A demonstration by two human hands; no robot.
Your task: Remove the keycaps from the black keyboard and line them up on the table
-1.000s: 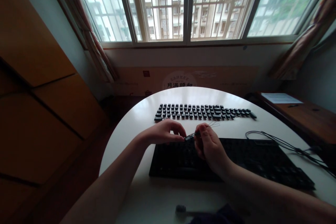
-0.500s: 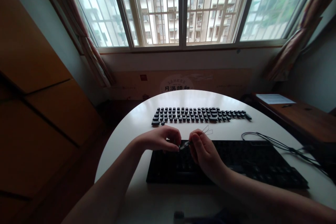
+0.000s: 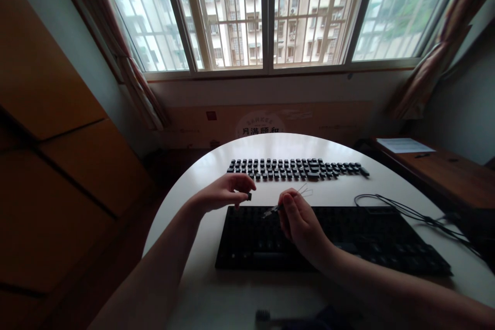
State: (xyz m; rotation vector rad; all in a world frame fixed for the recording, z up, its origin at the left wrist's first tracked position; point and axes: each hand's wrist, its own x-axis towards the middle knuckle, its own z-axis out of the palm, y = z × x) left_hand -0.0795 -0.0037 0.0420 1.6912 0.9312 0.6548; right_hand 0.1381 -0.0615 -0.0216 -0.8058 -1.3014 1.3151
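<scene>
A small black keycap (image 3: 249, 197) is pinched in the fingers of my left hand (image 3: 226, 192), above the white table just behind the keyboard. My right hand (image 3: 299, 216) is closed around a keycap puller (image 3: 271, 211), whose tip points left over the black keyboard (image 3: 240, 240). Thin wire loops of the puller stick out past the far side of that hand. Behind both hands, several loose black keycaps (image 3: 286, 169) lie in rows on the table.
The round white table (image 3: 201, 170) stands before a window. A black cable (image 3: 406, 211) runs off the right side. A small brush (image 3: 263, 315) lies at the near edge beside something dark. On a brown side desk (image 3: 436, 170) rests a sheet of paper (image 3: 406, 145).
My left hand has drawn back up and left, away from the puller, with the keycap in its fingers. My right hand has barely moved.
</scene>
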